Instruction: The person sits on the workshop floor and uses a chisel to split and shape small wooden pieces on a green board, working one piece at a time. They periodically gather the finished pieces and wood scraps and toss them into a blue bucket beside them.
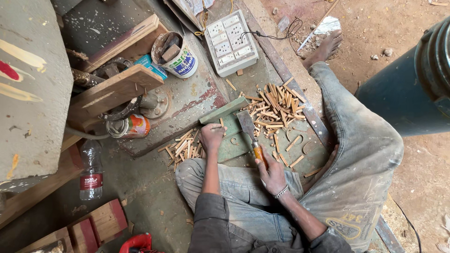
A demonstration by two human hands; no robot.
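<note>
Chisel (248,129) clamped by handle in our right hand (272,175); left hand (212,137) fingers pinch a wood stick (221,122) on green board (234,136). Mid-splitting; next needs blade aligned on stick.

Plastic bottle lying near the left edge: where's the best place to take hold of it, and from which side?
Probably the plastic bottle at its labelled mid-body, coming from above. It lies flat on the floor with its length running up and down the picture, so a grip closing across its narrow width should fit; wood sits beside it.

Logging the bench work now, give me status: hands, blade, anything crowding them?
Right hand grips chisel. Left hand pins small stick on green block. Cut sticks piled close around.
</note>
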